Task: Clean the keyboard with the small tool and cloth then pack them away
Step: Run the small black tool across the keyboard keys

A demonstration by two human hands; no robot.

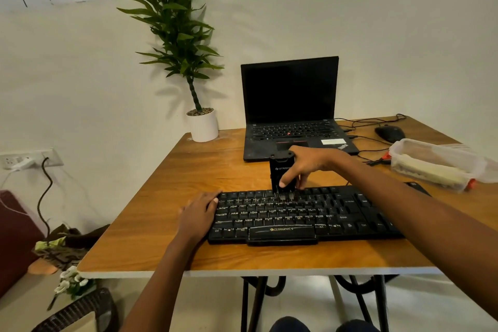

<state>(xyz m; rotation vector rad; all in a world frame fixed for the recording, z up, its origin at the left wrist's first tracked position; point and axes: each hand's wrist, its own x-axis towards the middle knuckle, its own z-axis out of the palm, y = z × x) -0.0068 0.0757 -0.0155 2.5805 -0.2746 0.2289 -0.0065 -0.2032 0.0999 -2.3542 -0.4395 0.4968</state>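
Observation:
A black keyboard (pixel 296 215) lies on the wooden table (pixel 167 224) near its front edge. My right hand (pixel 310 167) grips a small black brush tool (pixel 280 170) upright, its bristles touching the upper key rows near the keyboard's middle. Flat against the keyboard's left end rests my left hand (pixel 199 213), fingers straight and touching the edge keys. No cloth is visible.
An open black laptop (pixel 291 105) stands behind the keyboard. A clear plastic container (pixel 431 162) sits at the right, a black mouse (pixel 389 132) and cables behind it. A potted plant (pixel 202 124) occupies the table's back left corner.

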